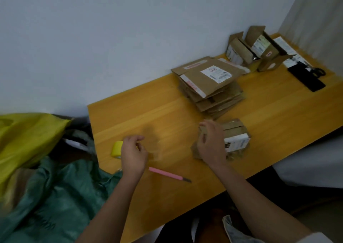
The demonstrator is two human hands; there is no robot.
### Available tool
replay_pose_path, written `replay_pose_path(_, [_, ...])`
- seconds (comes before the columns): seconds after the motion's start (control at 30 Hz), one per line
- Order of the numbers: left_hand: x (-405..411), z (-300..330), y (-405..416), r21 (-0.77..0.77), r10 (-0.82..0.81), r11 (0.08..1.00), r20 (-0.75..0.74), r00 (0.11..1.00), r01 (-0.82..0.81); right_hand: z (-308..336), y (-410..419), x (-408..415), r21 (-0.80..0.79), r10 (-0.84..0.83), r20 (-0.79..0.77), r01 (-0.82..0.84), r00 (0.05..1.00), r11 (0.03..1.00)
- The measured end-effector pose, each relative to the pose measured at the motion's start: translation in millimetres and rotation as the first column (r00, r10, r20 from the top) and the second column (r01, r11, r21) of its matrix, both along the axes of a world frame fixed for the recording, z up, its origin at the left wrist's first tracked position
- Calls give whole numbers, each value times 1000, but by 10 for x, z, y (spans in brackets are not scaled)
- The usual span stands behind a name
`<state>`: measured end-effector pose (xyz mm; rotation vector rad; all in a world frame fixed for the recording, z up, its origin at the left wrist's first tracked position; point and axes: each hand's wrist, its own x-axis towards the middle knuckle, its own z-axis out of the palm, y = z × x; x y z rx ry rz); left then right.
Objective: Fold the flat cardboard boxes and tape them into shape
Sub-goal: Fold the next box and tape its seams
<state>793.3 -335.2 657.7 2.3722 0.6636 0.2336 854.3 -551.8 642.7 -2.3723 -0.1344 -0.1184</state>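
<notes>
The small brown cardboard box with a white label (230,138) sits on the yellow wooden bench (167,113), just in front of the stack of flat brown cardboard boxes (209,87). The right hand (211,142) grips its near side, fingers curled over the top. Left of the box, the left hand (133,151) pinches something see-through, maybe tape; it is too blurry to tell. The yellow tape roll (116,148) is partly hidden behind that hand. The pink knife (168,174) lies near. I think the box could pop open if the grip slips.
</notes>
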Motion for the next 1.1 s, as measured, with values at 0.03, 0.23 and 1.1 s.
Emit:
replay_pose_path(0.03, [-63, -8, 112, 44, 7, 999, -27, 1000, -6, -10, 156, -56, 7, 64, -23, -64, 998, 998])
replay_pose_path(0.23, [-253, -272, 560, 96, 41, 995, -221, 974, -20, -348, 797, -351, 55, 317, -396, -322, 862, 945])
replay_pose_path(1.1, [-400, -1110, 393, -429, 79, 900, -15, 997, -78, -1146, 1259, 2, -125, 389, -493, -506, 778, 853])
